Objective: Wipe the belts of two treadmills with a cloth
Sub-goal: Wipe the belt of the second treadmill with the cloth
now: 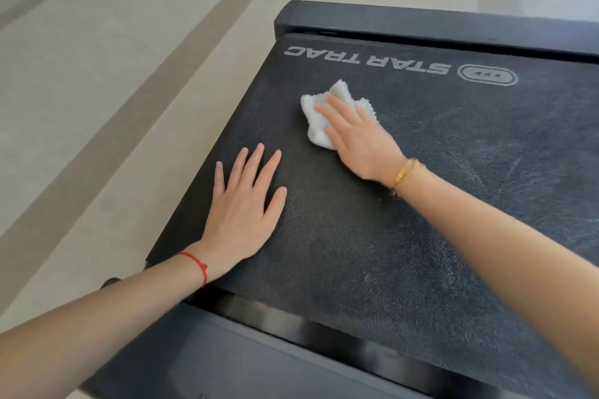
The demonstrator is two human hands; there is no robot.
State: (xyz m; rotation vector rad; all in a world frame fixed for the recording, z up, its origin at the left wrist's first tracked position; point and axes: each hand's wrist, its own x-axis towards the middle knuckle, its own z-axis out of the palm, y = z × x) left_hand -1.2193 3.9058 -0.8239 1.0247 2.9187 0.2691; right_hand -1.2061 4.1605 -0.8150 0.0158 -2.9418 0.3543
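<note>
A black textured treadmill belt point(372, 253) fills most of the view, with a "STAR TRAC" logo printed near its far end. A small white cloth point(319, 126) lies bunched on the belt just below the logo. My right hand point(359, 136) presses flat on the cloth with straight fingers; a gold bracelet is on that wrist. My left hand point(246, 207) rests flat on the bare belt near its left edge, fingers spread, a red string on the wrist. Faint wipe streaks show on the belt at the right.
The treadmill's black side rails frame the belt: one along the far edge point(437, 26), one along the near edge point(291, 350). Light beige floor with darker stripes point(107, 100) stretches to the left and beyond.
</note>
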